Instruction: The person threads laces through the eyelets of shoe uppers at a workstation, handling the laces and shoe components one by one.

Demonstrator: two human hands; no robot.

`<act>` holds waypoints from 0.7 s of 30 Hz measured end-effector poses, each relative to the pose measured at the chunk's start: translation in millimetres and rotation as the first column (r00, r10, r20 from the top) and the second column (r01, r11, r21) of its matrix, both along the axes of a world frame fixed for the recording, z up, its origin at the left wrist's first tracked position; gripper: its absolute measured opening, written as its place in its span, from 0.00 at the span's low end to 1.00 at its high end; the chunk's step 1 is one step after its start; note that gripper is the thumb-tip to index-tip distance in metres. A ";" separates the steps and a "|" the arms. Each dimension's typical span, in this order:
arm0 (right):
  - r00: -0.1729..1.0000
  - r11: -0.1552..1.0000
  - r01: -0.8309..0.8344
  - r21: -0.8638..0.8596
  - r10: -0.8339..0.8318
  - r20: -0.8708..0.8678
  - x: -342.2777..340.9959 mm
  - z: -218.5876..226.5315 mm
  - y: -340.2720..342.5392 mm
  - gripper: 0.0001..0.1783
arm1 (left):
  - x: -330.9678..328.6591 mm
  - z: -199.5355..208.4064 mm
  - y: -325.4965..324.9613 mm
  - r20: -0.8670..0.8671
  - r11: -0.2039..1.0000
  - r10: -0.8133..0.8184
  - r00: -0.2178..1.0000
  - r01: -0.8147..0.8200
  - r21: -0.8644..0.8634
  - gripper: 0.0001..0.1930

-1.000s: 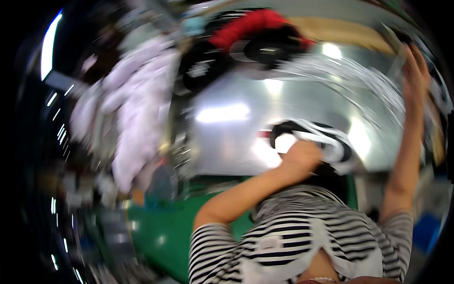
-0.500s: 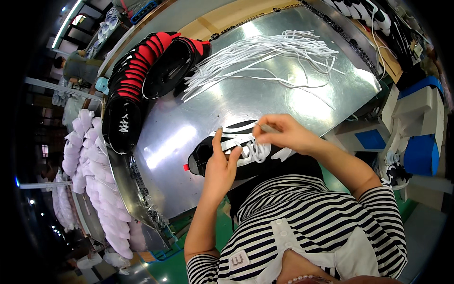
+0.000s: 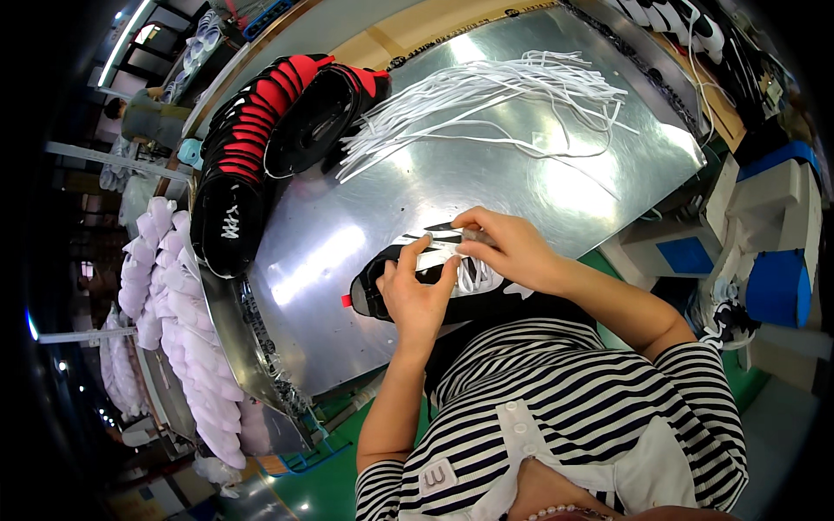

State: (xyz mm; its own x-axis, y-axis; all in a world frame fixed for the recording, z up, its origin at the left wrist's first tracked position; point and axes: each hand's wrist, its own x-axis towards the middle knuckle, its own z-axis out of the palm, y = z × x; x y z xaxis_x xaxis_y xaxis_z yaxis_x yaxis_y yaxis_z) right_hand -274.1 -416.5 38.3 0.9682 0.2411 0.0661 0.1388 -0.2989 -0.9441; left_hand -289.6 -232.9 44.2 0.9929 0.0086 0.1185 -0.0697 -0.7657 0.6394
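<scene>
Head view, looking straight down: both hands are on a black-and-white shoe [image 3: 395,291] at the near edge of the shiny metal table [image 3: 521,165], right against the person's striped shirt [image 3: 565,408]. The left hand [image 3: 417,295] lies over the shoe's middle, fingers curled and thumb up, steadying the upper. The right hand [image 3: 512,252], just beside it and slightly beyond, is pinched closed on a white lace [image 3: 465,265] where it runs through the eyelets, with a dark pointed bit showing at its fingertips; I can't tell whether that's a tool or a lace tip.

By my reading this is the lacing step, part-way through, with white crossings already showing under the fingers. The next move likely calls for a snug pull with the right hand while the left holds the shoe from sliding.

Both forearms come up from the lower edge, elbows bent, wrists angled inward so the hands meet over the shoe.

Well beyond the hands lies a loose bundle of white laces [image 3: 486,95]. Off to the far left of the left hand sits a row of black and red shoes [image 3: 261,139].
</scene>
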 end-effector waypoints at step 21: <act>0.963 0.814 -0.231 -0.533 0.270 -0.005 11.6 7.7 21.0 0.19 | -14.0 -3.6 -3.0 -0.027 0.926 -0.145 0.989 0.126 -0.356 0.19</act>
